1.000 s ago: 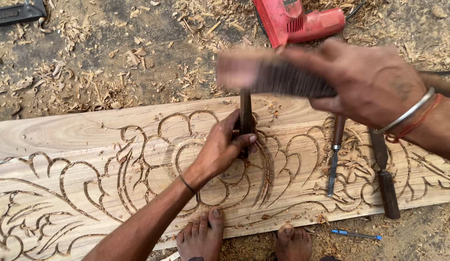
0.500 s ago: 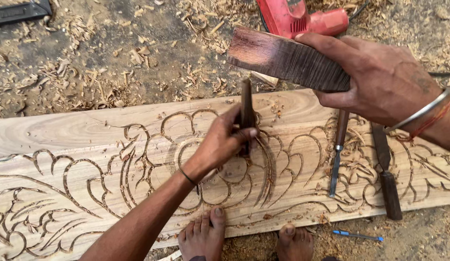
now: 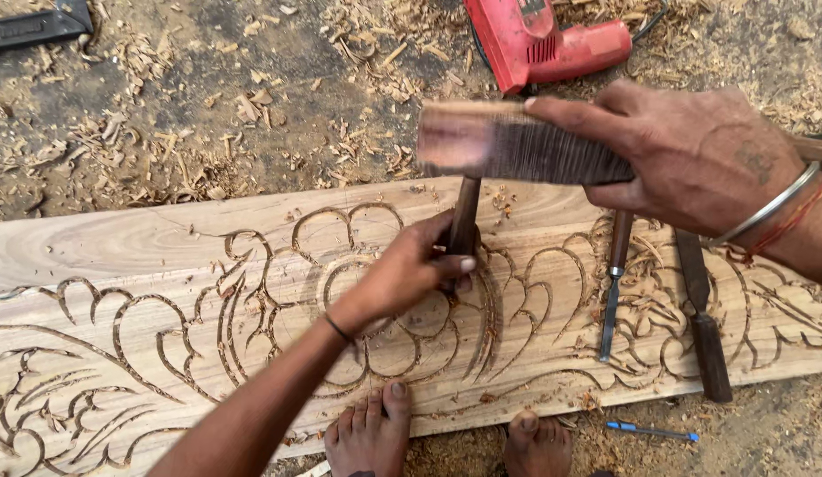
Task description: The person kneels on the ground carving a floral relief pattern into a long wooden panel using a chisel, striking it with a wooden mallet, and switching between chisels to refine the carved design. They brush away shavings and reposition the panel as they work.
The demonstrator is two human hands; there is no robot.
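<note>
Upright on the carved plank [image 3: 146, 256], a chisel [image 3: 464, 221] stood clenched in the left hand [image 3: 402, 274], steadying its edge in a floral groove. Just above that grip, the right hand [image 3: 694, 159] grasped a wooden mallet block [image 3: 517, 146] over the handle end; spare chisels [image 3: 614, 283] lay rightward.

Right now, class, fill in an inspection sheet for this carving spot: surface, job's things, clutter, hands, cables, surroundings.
Surface: long wooden plank on the ground, carved with flower and leaf lines.
Job's things: chisel upright on the plank; wooden block at its top end.
Clutter: two spare chisels lying on the plank; blue pen on the ground.
Hands: left hand grips the chisel; right hand grips the block.
Cables: dark cord by the red drill.
Surroundings: wood shavings over dirt; bare feet at the plank's edge.
</note>
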